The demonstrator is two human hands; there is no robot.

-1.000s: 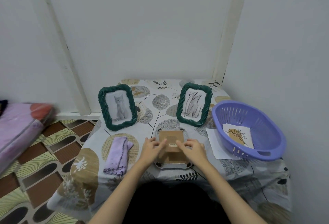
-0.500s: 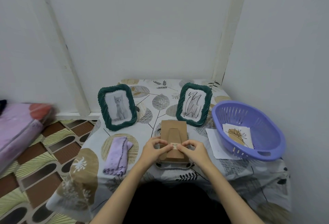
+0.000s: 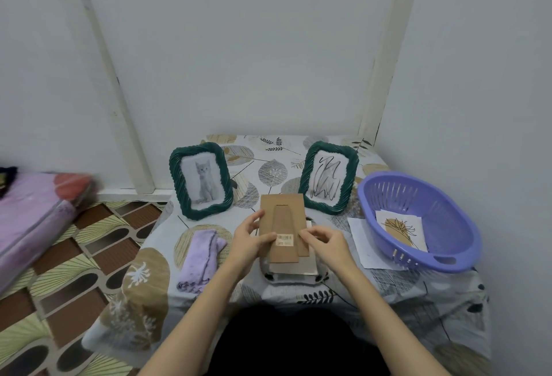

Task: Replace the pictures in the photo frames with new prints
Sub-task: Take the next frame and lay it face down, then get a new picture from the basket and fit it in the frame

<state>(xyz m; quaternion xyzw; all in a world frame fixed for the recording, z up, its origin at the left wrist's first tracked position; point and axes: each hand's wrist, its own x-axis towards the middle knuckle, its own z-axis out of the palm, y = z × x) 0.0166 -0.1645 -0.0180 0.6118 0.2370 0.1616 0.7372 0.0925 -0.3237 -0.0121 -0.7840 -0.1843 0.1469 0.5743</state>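
Note:
A brown cardboard backing board [image 3: 282,220] with a fold-out stand and a small barcode label is lifted off a photo frame [image 3: 291,275] that lies face down near the table's front edge. My left hand [image 3: 249,238] grips the board's left edge. My right hand [image 3: 324,242] pinches its lower right corner. A pale sheet shows in the frame under the board. Two green rope-edged frames stand at the back: one with a kitten picture [image 3: 200,180], one with a scribble drawing [image 3: 328,177].
A purple plastic basket [image 3: 430,196] at the right holds prints with a leaf drawing [image 3: 401,229]. A white sheet [image 3: 366,244] pokes out beneath it. A folded lilac cloth [image 3: 201,254] lies left of the frame. Walls close the table's back and right.
The backing board lay flat in the frame under both hands a second ago. It has since been lifted out and tilted up toward me, baring the sheet beneath.

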